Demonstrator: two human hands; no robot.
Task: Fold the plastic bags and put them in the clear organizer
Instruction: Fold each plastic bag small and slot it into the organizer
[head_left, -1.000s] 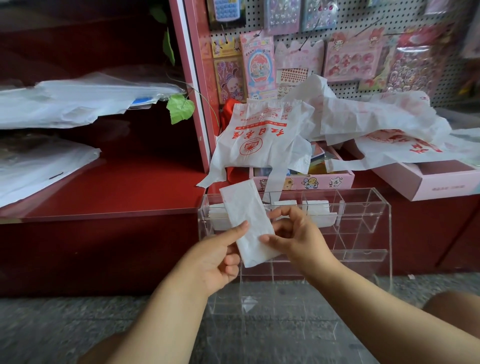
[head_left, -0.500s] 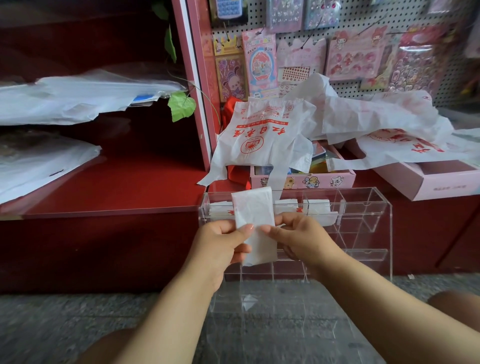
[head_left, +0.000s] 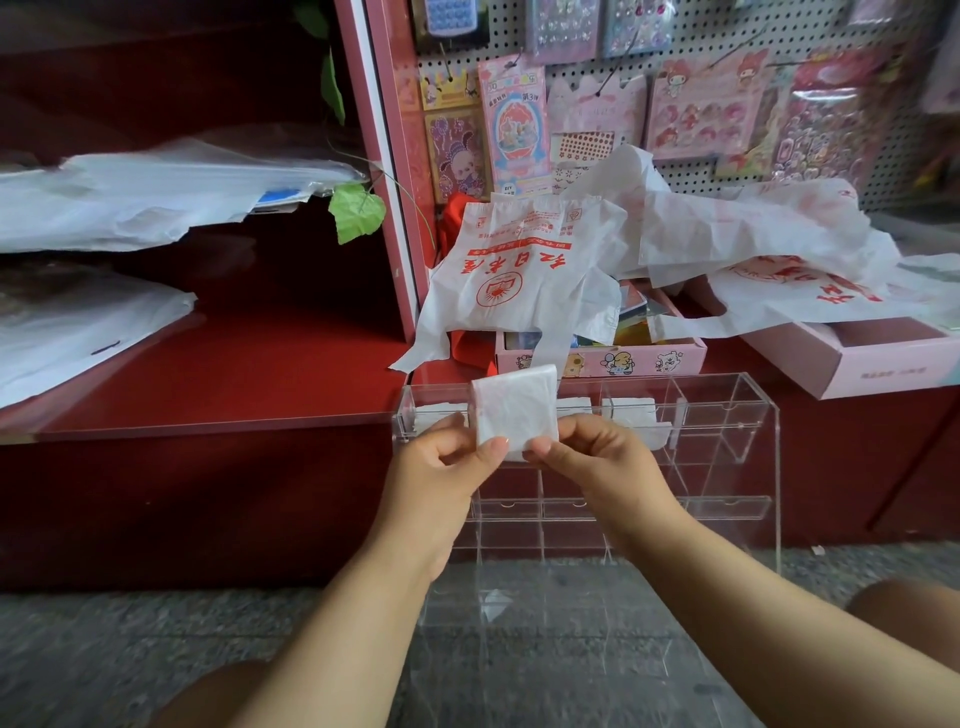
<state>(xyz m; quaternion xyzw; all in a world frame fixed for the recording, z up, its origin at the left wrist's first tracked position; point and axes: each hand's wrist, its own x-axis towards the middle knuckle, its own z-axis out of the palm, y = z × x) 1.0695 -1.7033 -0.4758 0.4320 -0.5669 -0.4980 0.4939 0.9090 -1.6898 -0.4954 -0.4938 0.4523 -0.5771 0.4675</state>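
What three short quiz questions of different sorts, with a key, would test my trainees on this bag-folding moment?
1. True or false: both hands pinch the folded bag.
2. Multiple choice: the clear organizer's top row holds A) folded bags, B) stickers, C) nothing.
3. Fill in: the unfolded bags carry ___ print.

Key:
1. True: the left hand and the right hand each pinch its lower edge.
2. A
3. red

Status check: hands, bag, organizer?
Left hand and right hand both pinch folded bag by its lower edge. Bag held in front of clear organizer, not in yet. Unfolded bags wait behind. Path unobstructed.
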